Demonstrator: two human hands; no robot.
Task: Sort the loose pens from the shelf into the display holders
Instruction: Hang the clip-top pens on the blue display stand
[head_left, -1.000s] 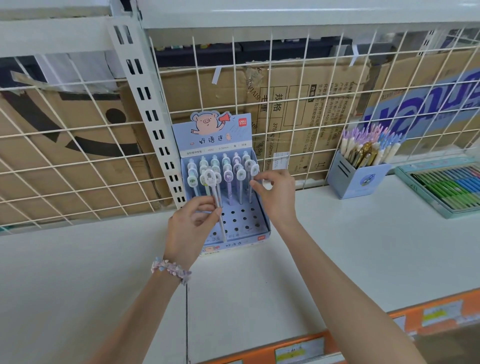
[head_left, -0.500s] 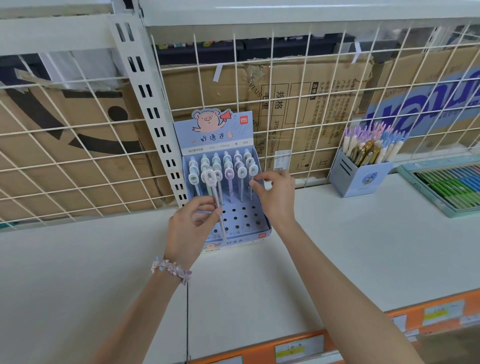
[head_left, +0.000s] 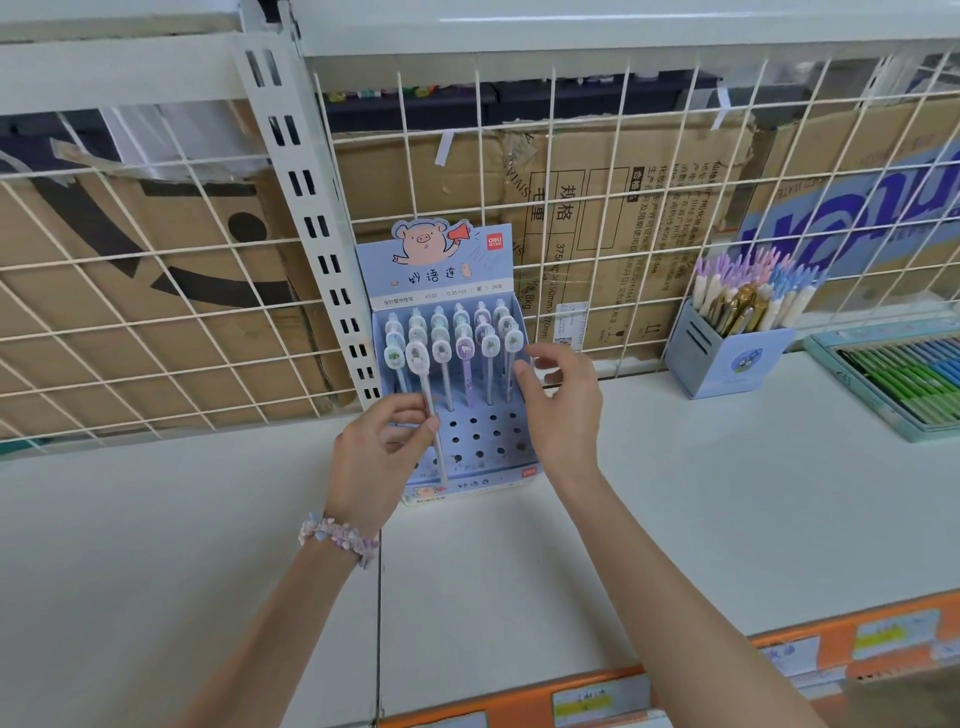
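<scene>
At frame centre, a blue display holder (head_left: 470, 480) stands on the white shelf (head_left: 675, 509), its pig-printed back card against the wire grid (head_left: 587, 249). Pens (head_left: 465, 348) with oval white tops fill its rear rows, standing upright, while the front rows of round holes sit bare.

Left of centre, the left hand (head_left: 376, 457) pinches one pen (head_left: 428, 400) between thumb and fingertips, part-way down the barrel. That pen stands nearly upright with its oval top level with the front row of standing pens and its lower end down at the holder's front left holes; whether the tip is seated in a hole I cannot tell. A beaded bracelet (head_left: 340, 538) circles the left wrist.

Just right of the holder, the right hand (head_left: 563, 410) hovers with fingers loosely spread and gently bent, holding nothing. Its fingertips are near the holder's right wall and the rightmost pens; contact cannot be made out.

Toward the right of the frame, a second blue holder (head_left: 727, 358) stands on the shelf against the grid, packed with pens in purple, white, gold and blue. At the far right edge lies a tray of green and blue pens (head_left: 904, 376). Behind the grid are cardboard boxes (head_left: 623, 208), and a white slotted upright (head_left: 306, 218) stands just left of the central holder. Orange price strips (head_left: 779, 660) run along the shelf's front edge at lower right.
</scene>
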